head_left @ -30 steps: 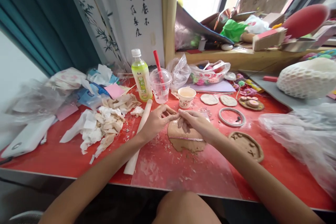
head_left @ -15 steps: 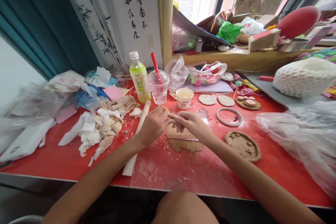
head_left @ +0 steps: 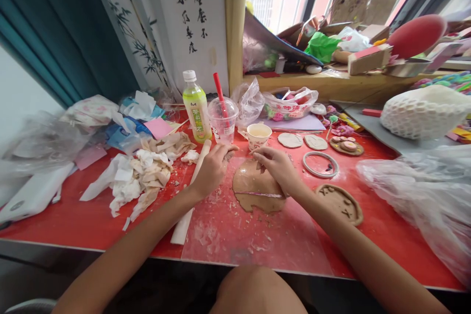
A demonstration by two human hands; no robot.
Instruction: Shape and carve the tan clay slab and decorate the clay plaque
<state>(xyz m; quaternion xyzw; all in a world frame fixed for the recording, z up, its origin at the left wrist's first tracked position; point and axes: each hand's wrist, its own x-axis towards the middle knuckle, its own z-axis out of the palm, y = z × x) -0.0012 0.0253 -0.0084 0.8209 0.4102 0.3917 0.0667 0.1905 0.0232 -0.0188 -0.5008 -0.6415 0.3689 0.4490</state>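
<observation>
My left hand point(head_left: 216, 166) is raised over the mat, left of a flat brown clay slab point(head_left: 253, 179). Its fingers are pinched together, and whatever lies between them is too small to name. Above the slab's upper right part hovers my right hand point(head_left: 276, 168), thumb and fingertips pressed together, their contents also unclear. A thin pinkish strip point(head_left: 257, 195) lies across the slab, which has a ragged lower edge. Under it is a clear plastic mat point(head_left: 253, 243). Beside my left forearm lies a pale rolling stick point(head_left: 182, 230).
Behind the hands stand a paper cup point(head_left: 258, 133), a plastic cup with red straw point(head_left: 223, 125) and a green drink bottle point(head_left: 196, 113). Crumpled tissues point(head_left: 147, 171) lie left. To the right are a ring point(head_left: 320, 164), a clay dish point(head_left: 340, 204), clay discs point(head_left: 290, 140) and plastic film point(head_left: 415, 191).
My hands were together over the slab's upper part and have moved apart, the left one leftward and the right one rightward. More of the slab now shows.
</observation>
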